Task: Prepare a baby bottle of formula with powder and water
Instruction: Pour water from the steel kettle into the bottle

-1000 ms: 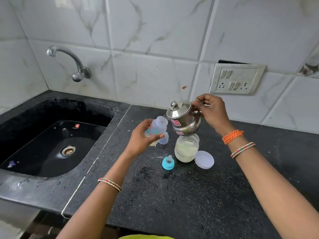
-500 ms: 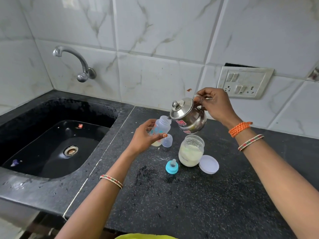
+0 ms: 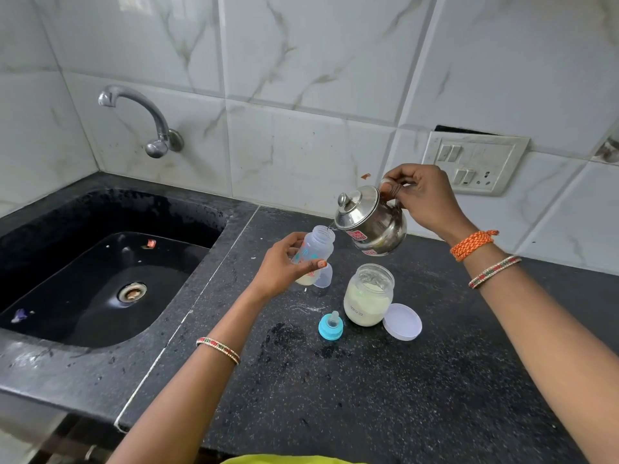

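- Over the last second the steel kettle [image 3: 370,220] has tipped further and swung from above the powder jar [image 3: 367,295] to the baby bottle [image 3: 313,252]; its spout now sits at the bottle's open mouth, and a thin stream of water seems to run in.
- The jar, hidden behind the kettle a second ago, is now in full view, just to the lower right of the bottle.
- That puts the task at the water step: pale powder already lies at the bottle's bottom, so mixing and capping look to be what remains.
- The left hand [image 3: 284,266] has its fingers wrapped round the bottle, holding it tilted toward the kettle, above the black surface [image 3: 385,396] just right of the sink [image 3: 100,269].
- The right hand [image 3: 422,199] has its fingers clamped on the kettle's handle, up and to the right of the bottle.
- Count: one bottle, one kettle with its lid on, one open jar of pale powder.
- One white jar lid [image 3: 402,321] lies flat, touching the jar's right side.
- One blue teat ring [image 3: 331,326] stands below the bottle, just left of the jar.
- One clear cap [image 3: 324,276] sits right beside the bottle's base.
- One tap [image 3: 140,118] is on the wall, up and to the left of the bottle.
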The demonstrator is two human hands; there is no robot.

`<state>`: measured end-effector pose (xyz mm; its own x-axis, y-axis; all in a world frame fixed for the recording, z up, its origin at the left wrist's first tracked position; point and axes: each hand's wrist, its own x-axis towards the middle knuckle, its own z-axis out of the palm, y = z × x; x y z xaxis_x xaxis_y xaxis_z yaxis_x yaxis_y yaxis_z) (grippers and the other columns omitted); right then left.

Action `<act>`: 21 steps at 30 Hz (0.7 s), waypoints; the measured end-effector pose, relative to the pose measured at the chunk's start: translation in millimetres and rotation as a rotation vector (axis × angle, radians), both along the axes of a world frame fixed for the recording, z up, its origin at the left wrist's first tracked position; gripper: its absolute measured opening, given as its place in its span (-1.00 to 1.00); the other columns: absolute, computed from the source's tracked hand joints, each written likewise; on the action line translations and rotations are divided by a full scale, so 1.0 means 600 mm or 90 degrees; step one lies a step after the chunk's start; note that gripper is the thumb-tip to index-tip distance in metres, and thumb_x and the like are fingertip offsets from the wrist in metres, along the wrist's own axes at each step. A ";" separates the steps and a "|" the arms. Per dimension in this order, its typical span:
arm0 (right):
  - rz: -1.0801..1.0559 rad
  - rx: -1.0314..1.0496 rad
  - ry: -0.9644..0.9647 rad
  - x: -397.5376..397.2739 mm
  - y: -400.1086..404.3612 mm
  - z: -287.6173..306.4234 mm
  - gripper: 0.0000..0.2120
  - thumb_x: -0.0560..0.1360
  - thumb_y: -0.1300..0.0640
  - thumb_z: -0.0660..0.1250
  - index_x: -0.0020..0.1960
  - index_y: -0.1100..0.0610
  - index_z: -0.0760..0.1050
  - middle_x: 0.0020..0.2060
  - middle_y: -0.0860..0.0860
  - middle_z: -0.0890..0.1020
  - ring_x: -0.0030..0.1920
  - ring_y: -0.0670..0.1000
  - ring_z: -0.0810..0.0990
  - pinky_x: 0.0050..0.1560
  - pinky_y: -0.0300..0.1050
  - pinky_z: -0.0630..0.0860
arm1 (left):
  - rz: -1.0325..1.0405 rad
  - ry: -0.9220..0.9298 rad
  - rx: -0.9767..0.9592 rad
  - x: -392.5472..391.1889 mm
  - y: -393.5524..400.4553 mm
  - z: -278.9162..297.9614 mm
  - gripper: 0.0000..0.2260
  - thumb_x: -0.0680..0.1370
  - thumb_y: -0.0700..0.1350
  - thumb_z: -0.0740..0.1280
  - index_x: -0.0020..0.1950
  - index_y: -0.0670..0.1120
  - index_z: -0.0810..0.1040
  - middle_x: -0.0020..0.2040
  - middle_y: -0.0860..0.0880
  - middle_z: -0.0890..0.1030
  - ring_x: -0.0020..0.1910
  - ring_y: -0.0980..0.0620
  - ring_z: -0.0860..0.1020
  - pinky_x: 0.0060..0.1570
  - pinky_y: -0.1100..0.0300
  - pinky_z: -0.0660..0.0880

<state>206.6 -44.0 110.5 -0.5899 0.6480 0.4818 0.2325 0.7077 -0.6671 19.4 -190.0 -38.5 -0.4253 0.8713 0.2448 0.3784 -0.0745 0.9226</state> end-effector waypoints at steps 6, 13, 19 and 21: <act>-0.001 -0.002 0.003 -0.004 -0.002 0.004 -0.89 0.44 0.16 0.44 -0.06 0.17 0.61 -0.21 0.07 0.66 -0.18 0.08 0.69 -0.04 0.11 0.63 | 0.000 -0.009 -0.005 -0.004 0.002 -0.009 -0.41 0.28 0.20 0.52 0.23 0.02 0.50 0.11 0.03 0.62 0.09 0.01 0.58 0.10 0.06 0.55; -0.002 0.005 0.000 -0.010 -0.001 0.006 -0.90 0.44 0.15 0.44 -0.07 0.15 0.62 -0.20 0.07 0.67 -0.17 0.07 0.69 -0.04 0.08 0.63 | -0.002 -0.009 -0.026 -0.006 -0.001 -0.017 -0.32 0.23 0.29 0.47 0.26 0.01 0.48 0.14 0.02 0.61 0.12 0.00 0.57 0.15 -0.04 0.54; 0.002 0.014 -0.006 -0.016 -0.003 0.007 -0.89 0.44 0.16 0.44 -0.06 0.18 0.62 -0.20 0.09 0.67 -0.16 0.07 0.69 -0.04 0.07 0.63 | -0.004 -0.013 -0.026 -0.012 -0.003 -0.012 -0.33 0.23 0.27 0.48 0.25 0.00 0.49 0.14 0.02 0.62 0.12 0.01 0.57 0.18 -0.03 0.52; 0.001 0.019 -0.006 -0.018 -0.004 0.008 -0.90 0.44 0.16 0.44 -0.06 0.15 0.62 -0.21 0.07 0.67 -0.14 0.07 0.68 -0.03 0.08 0.63 | -0.002 -0.012 -0.024 -0.014 -0.002 -0.008 -0.32 0.22 0.28 0.48 0.25 -0.01 0.49 0.15 0.02 0.61 0.14 0.01 0.57 0.19 -0.01 0.51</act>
<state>195.7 -46.3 115.4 -0.5961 0.6319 0.4953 0.2373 0.7280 -0.6432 11.0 -191.1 -43.6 -0.4262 0.8816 0.2029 0.3603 -0.0403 0.9320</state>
